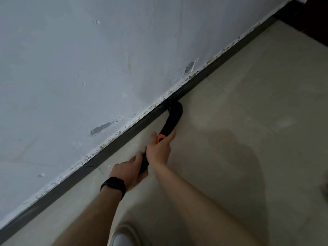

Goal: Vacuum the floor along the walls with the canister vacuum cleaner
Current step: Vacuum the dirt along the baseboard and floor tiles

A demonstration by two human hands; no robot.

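Baseboard (124, 137), a dark strip, runs diagonally from the near left to the far right, marking the edge where the scuffed white wall (71, 68) meets the beige tiled floor (248, 121). Paint along the wall's bottom edge is chipped and flaking. The floor spreads wide to the right of the strip, with a soft shadow across it. At the far right corner stands something dark brown (312, 18), too cut off to name.

The black vacuum wand (171, 121) angles toward the wall, its curved tip touching the baseboard. An orange button (160, 138) sits on its handle. The right hand (159, 150) grasps the handle at the button, fingers wrapped around it. The left hand (129, 172), above a black wristband (113, 185), grips the wand just behind the right. A pale shoe (124, 235) shows at the near edge.
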